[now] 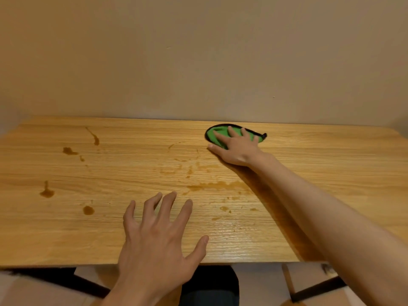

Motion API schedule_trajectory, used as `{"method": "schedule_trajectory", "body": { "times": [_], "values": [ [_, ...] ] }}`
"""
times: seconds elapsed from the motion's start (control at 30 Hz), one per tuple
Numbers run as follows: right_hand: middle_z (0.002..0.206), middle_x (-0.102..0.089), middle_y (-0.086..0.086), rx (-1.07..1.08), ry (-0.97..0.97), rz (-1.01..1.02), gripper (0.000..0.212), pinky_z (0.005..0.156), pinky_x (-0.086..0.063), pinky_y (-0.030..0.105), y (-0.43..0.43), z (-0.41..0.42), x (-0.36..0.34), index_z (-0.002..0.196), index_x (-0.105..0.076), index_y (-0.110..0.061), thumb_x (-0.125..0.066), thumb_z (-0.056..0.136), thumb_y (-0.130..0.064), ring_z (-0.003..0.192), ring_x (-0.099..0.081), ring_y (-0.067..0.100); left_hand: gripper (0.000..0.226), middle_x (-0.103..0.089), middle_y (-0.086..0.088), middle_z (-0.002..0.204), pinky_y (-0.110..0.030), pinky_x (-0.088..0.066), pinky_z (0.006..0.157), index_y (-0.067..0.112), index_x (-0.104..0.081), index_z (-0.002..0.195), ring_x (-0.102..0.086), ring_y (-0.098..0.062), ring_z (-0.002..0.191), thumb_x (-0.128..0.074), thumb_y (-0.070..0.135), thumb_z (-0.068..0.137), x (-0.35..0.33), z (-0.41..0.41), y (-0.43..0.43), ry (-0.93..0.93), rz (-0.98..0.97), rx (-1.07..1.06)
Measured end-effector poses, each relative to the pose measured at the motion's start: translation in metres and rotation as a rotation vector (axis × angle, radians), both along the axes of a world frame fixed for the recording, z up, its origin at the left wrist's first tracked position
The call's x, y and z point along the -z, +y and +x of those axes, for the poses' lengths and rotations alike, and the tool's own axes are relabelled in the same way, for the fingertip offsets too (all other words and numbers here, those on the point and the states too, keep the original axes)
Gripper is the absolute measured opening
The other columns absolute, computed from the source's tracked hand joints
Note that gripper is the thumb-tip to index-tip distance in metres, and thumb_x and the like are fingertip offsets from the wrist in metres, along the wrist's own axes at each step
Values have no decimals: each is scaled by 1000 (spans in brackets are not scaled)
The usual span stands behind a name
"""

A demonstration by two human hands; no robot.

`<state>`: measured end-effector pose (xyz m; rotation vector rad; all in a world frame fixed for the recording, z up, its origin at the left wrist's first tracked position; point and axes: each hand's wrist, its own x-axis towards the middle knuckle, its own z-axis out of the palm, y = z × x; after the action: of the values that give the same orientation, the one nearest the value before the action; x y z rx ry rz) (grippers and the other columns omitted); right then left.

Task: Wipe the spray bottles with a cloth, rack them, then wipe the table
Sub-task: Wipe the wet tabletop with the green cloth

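A green cloth (213,134) with a black edge lies flat on the wooden table (331,164) near its far edge. My right hand (237,147) presses on the cloth with spread, straight fingers, arm stretched across the table. My left hand (159,230) rests flat on the table near the front edge, fingers spread, holding nothing. Brown liquid stains (46,192) dot the left part of the tabletop, and a smeared wet patch (217,185) lies in the middle. No spray bottles or rack are in view.
A plain beige wall (198,62) stands right behind the table's far edge. Below the front edge I see dark table legs (315,290) and pale floor.
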<state>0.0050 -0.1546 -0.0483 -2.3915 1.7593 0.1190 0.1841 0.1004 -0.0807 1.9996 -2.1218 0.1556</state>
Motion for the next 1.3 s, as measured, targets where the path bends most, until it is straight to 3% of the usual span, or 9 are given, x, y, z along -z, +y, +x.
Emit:
{"method": "schedule_trajectory", "body": {
  "times": [0.23, 0.37, 0.5, 0.63, 0.9, 1.07, 1.13, 1.23, 1.3],
  "values": [
    [171, -9, -1, -162, -42, -75, 79, 122, -3, 64, 5, -48, 10, 157, -15, -52, -14, 87, -88, 157, -3, 33, 69, -63, -7, 138, -71, -35, 105, 28, -67, 134, -56, -33, 129, -44, 73, 87, 2, -1, 5, -3, -19, 10],
    [171, -6, -3, -29, -61, -37, 92, 122, -5, 62, -2, -105, 5, 156, -12, -55, 3, 74, -94, 157, -2, 30, 70, -63, -7, 138, -70, -36, 105, 27, -67, 135, -56, -33, 130, -44, 73, 87, 2, -1, 3, 2, -23, 9],
    [171, -5, -2, 106, -7, -11, 103, 122, -5, 63, -6, -124, -4, 156, -12, -53, 1, 66, -99, 157, -2, 34, 69, -63, -7, 138, -69, -37, 104, 27, -67, 134, -56, -33, 129, -45, 72, 86, 2, -1, 1, 10, -28, 12],
    [171, 0, -3, 114, -23, 31, 96, 119, -1, 68, 2, -84, -9, 158, -9, -51, -1, 73, -96, 156, 1, 36, 69, -64, -7, 138, -70, -37, 104, 27, -68, 133, -57, -34, 129, -44, 72, 87, 3, 0, 0, 16, -27, 11],
    [171, 2, -8, -289, -93, 58, 59, 122, 9, 61, 72, 18, 3, 155, -11, -56, -3, 99, -72, 157, 10, 26, 70, -65, -7, 135, -70, -40, 102, 26, -69, 131, -58, -34, 126, -45, 73, 86, 3, -1, 2, 7, -35, 15],
    [169, -3, -14, -258, -82, 13, 52, 125, -3, 50, 63, -45, -2, 156, -8, -56, 1, 105, -55, 157, 1, 12, 70, -64, -8, 137, -69, -40, 102, 25, -69, 133, -58, -34, 127, -42, 72, 87, 2, -2, 4, -8, -41, 15],
    [169, -9, -15, -138, -28, -22, 50, 122, -12, 49, 56, -82, -8, 157, -6, -52, -2, 107, -49, 156, -9, 14, 70, -64, -8, 136, -69, -40, 102, 25, -69, 132, -57, -34, 127, -42, 72, 88, 2, -1, 3, -10, -41, 17],
    [164, -33, -9, -51, -8, -104, 50, 108, -25, 45, 43, -120, -16, 159, -9, -46, -7, 109, -46, 144, -32, 23, 70, -64, -9, 135, -68, -39, 101, 24, -69, 132, -57, -34, 126, -42, 71, 87, 2, -1, 3, -22, -44, 20],
    [166, -29, -9, -57, 24, -118, 50, 108, -24, 44, 36, -123, -13, 158, -12, -49, -10, 108, -50, 145, -31, 23, 70, -65, -9, 135, -68, -40, 100, 24, -70, 131, -58, -34, 125, -43, 70, 87, 3, -1, 2, -26, -48, 23]
  ]
}}
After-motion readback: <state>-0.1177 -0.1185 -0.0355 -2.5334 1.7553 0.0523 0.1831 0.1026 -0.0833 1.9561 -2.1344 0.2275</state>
